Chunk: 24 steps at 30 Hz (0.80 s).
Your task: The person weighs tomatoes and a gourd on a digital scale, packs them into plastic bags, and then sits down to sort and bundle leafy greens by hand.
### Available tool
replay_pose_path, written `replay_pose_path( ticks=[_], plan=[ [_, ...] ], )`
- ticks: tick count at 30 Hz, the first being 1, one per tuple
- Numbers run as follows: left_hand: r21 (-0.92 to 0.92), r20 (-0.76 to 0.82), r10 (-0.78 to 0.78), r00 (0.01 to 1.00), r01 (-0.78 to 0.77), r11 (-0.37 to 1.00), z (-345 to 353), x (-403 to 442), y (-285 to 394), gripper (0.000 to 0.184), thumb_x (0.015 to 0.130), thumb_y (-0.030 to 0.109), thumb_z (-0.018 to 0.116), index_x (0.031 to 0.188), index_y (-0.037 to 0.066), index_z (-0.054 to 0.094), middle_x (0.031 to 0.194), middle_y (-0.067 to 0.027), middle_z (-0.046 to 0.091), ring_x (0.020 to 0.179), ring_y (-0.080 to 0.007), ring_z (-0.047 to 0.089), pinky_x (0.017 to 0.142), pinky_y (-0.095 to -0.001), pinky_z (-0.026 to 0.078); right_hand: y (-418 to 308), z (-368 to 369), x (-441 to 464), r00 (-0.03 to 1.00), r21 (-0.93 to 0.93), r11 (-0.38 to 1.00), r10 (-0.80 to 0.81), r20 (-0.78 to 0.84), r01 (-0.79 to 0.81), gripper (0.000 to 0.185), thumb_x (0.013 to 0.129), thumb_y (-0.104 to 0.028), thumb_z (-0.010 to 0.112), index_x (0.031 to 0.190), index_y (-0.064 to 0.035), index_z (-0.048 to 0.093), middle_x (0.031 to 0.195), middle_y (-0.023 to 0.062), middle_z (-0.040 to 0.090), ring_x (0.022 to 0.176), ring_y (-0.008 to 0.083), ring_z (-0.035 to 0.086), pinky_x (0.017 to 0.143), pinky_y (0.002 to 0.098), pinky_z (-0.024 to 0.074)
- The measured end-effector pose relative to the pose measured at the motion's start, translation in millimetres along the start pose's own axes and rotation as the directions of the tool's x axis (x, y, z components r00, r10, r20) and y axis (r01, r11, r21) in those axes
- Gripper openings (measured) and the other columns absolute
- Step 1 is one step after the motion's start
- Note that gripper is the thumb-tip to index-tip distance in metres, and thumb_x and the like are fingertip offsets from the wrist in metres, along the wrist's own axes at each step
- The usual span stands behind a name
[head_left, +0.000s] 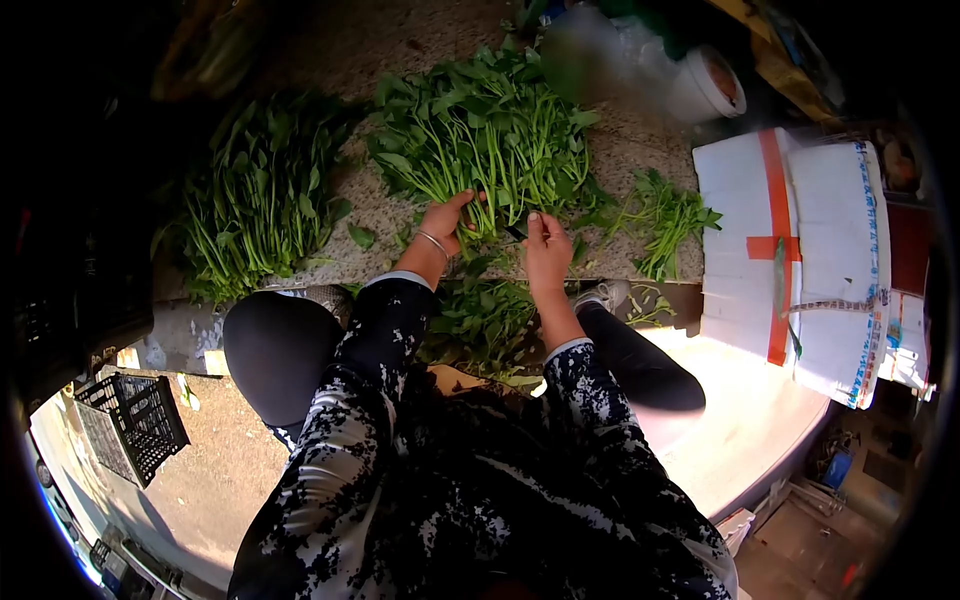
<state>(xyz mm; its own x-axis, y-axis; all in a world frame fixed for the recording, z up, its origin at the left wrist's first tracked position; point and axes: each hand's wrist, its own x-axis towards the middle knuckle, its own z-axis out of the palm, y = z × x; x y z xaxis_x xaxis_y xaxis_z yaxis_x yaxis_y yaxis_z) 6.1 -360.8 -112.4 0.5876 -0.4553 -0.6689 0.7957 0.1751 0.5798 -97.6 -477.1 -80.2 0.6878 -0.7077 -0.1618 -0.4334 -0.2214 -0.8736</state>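
A large heap of leafy greens (480,130) with long pale stems, like water spinach, lies on the rough stone surface in front of me. My left hand (441,224), a bracelet at its wrist, is closed round stems at the heap's near edge. Just to the right, my right hand (548,248) is closed in a pinch, close to the stem ends. A small dark, blade-like piece (516,233) shows at its fingertips; its exact kind is unclear. Loose greens (480,318) lie below my hands, between my legs.
Another bunch of greens (262,195) lies at the left, and a smaller pile (668,222) at the right. White foam boxes (738,270) with red tape stand on the right. A white tub (708,84) is behind them. A black crate (135,425) sits lower left.
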Motion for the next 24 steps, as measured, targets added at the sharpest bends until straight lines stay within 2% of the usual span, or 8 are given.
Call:
replay_pose_path(
  ticks=[2,5,9,13,17,20,22,24],
  plan=[
    [-0.046,0.002,0.032,0.999,-0.032,0.998,0,-1,2,0.022,0.085,0.025,0.052,0.085,0.006,0.063,0.077,-0.0026,0.059,0.054,-0.0111,0.041,0.053,-0.0271,0.039,-10,-4,16,0.998,-0.169,0.986,0.012,0.059,-0.002,0.040,0.088,-0.037,0.043,0.101,-0.0021,0.058,0.067,0.0065,0.059,0.062,0.0165,0.060,0.053,0.0310,0.0452],
    [-0.014,0.002,0.006,1.000,-0.006,1.000,0,-3,3,0.023,0.085,0.026,0.051,0.089,0.006,0.062,0.077,-0.0028,0.059,0.057,-0.0119,0.042,0.055,-0.0285,0.039,-29,8,29,0.882,-0.035,0.915,0.397,0.255,-0.402,0.045,0.086,-0.041,0.045,0.106,-0.0011,0.054,0.075,0.0068,0.059,0.066,0.0171,0.060,0.057,0.0312,0.0455],
    [0.015,-0.016,-0.012,1.000,0.012,1.000,-3,11,-1,0.031,0.080,0.037,0.058,0.088,0.006,0.058,0.073,-0.0055,0.056,0.054,-0.0165,0.050,0.056,-0.0353,0.043,-16,37,29,0.957,0.011,0.976,0.212,0.197,-0.218,0.038,0.085,-0.027,0.051,0.114,-0.0014,0.051,0.081,0.0067,0.059,0.061,0.0134,0.056,0.056,0.0293,0.0448],
    [0.213,-0.254,-0.055,0.966,0.111,0.971,16,-1,14,0.088,0.068,0.040,0.069,0.127,-0.007,0.023,0.124,-0.0223,0.037,0.112,-0.0350,0.039,0.089,-0.0512,0.034,-26,35,9,0.974,-0.142,0.986,0.110,0.196,-0.083,0.033,0.083,-0.024,0.053,0.106,-0.0007,0.057,0.082,0.0130,0.062,0.071,0.0198,0.058,0.063,0.0307,0.0454],
    [0.326,-0.177,-0.011,0.984,0.069,0.943,9,11,12,0.052,0.073,0.038,0.065,0.101,-0.004,0.053,0.127,-0.0227,0.033,0.113,-0.0355,0.037,0.088,-0.0516,0.034,-32,31,2,0.964,-0.205,0.978,0.089,0.250,-0.037,0.034,0.084,-0.025,0.053,0.107,-0.0003,0.056,0.079,0.0103,0.062,0.062,0.0182,0.058,0.058,0.0301,0.0465],
    [0.335,-0.257,0.037,0.966,0.053,0.941,8,10,10,0.036,0.074,0.030,0.066,0.093,0.000,0.059,0.114,-0.0181,0.048,0.104,-0.0303,0.045,0.083,-0.0499,0.036,-26,32,-2,0.947,0.149,0.952,0.231,0.224,-0.268,0.031,0.084,-0.022,0.054,0.105,0.0006,0.057,0.073,0.0083,0.061,0.057,0.0155,0.056,0.053,0.0283,0.0462],
    [0.127,-0.012,0.095,0.995,-0.092,0.988,-14,35,-8,0.025,0.076,0.027,0.065,0.084,0.003,0.063,0.102,-0.0121,0.057,0.100,-0.0260,0.047,0.080,-0.0492,0.036,-22,26,-8,0.936,0.301,0.887,0.319,0.150,-0.351,0.024,0.084,-0.017,0.054,0.098,0.0016,0.059,0.070,0.0077,0.060,0.057,0.0130,0.055,0.051,0.0259,0.0456],
    [0.199,-0.034,0.138,0.990,-0.128,0.972,-1,13,4,0.017,0.080,0.023,0.060,0.077,0.007,0.064,0.102,-0.0071,0.057,0.103,-0.0244,0.046,0.084,-0.0499,0.035,-9,13,-7,0.857,-0.016,0.909,0.397,0.327,-0.415,0.019,0.084,-0.014,0.053,0.087,0.0039,0.059,0.074,0.0100,0.060,0.059,0.0148,0.057,0.052,0.0271,0.0474]
  ],
)
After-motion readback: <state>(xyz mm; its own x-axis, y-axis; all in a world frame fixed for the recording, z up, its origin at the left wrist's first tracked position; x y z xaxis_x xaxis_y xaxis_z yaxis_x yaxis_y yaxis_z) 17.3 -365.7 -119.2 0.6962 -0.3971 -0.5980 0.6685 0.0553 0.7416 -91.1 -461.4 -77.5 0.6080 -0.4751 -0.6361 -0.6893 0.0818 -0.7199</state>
